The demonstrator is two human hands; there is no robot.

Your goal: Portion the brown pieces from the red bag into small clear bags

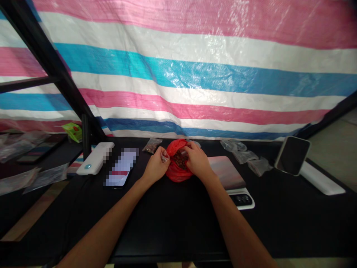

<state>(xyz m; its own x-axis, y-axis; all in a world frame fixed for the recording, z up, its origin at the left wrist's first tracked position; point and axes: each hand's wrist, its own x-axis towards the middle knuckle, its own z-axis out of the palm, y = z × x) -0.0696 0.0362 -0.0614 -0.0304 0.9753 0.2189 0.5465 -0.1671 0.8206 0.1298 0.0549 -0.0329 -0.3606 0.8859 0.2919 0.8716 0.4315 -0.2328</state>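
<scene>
A red plastic bag [178, 175] stands on the black table with its mouth open, and small brown pieces [180, 159] lie inside it. At its left rim my left hand [156, 165] is closed, with a bit of clear plastic bag [165, 156] showing between thumb and fingers. From the right, my right hand [197, 160] reaches into the bag's mouth. Its fingers are bent together over the brown pieces; a greyish, see-through thing shows by the fingertips, too small to name. Just behind my left hand lies a small clear bag of brown pieces [152, 145].
Right of the red bag is a kitchen scale [227, 173] with a metal plate. Clear plastic bags [245, 156] lie behind it, near a phone on a stand [292, 155]. On the left are a phone [121, 169] and a white device [96, 158]. Striped sheeting [195, 85] hangs behind.
</scene>
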